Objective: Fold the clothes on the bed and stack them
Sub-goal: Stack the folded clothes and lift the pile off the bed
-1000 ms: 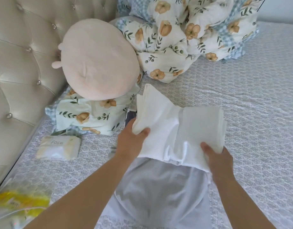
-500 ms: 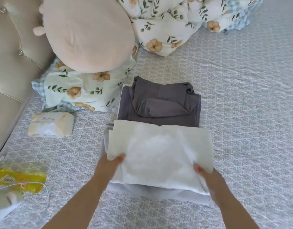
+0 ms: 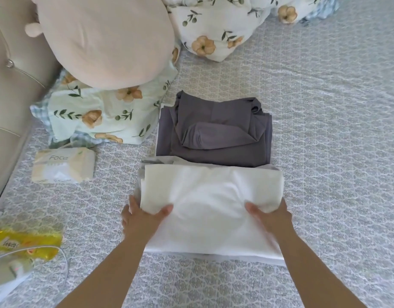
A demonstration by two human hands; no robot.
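A folded white garment (image 3: 211, 203) is gripped at its near corners, thumb over and fingers beneath, by the left hand (image 3: 142, 218) and the right hand (image 3: 269, 216). It is held over other white cloth, toward the bed's (image 3: 336, 130) near edge, just before the folded grey garment (image 3: 216, 132). The stacking step appears to be in hand; squaring the edges and letting go is likely called for next.

So a second ago both hands had the white folded garment (image 3: 210, 196) up in the air, hiding the grey folded garment (image 3: 216, 132). Now it's down flat on the bed at 6 o'clock of the grey one, left hand (image 3: 142, 218) and right hand (image 3: 269, 218) gripping its near corners.
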